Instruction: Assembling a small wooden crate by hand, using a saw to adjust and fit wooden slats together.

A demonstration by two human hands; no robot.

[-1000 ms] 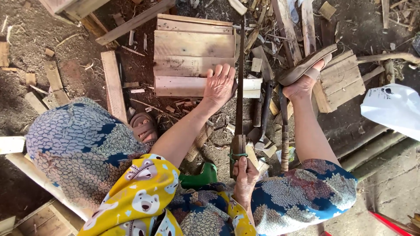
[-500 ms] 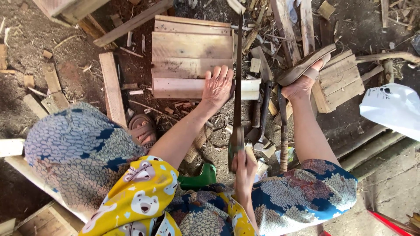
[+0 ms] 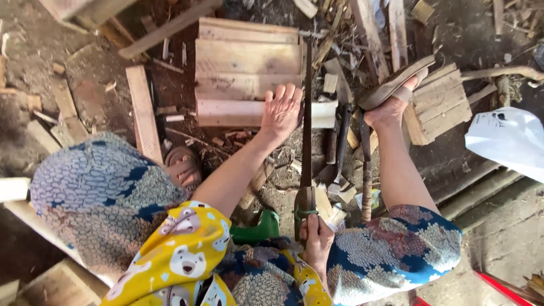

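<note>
The left hand (image 3: 281, 113) lies palm down with fingers spread, pressing on a pale wooden slat (image 3: 226, 112) at the near edge of a small pallet (image 3: 247, 56) on the dirt floor. The right hand (image 3: 317, 241) sits low, close to the body at about 6 o'clock from the left hand, curled tight round the handle of a hand saw (image 3: 306, 141). The saw blade runs straight up from that grip toward 12 o'clock, passing just beside the left hand's fingers on their 3 o'clock side and crossing the slat. At 3 o'clock from the blade a foot in a sandal (image 3: 394, 90) rests against a wooden block (image 3: 442, 105). A green tool (image 3: 258, 229) lies near the right hand at 9 o'clock. Wood scraps (image 3: 340, 62) litter the ground around.
</note>
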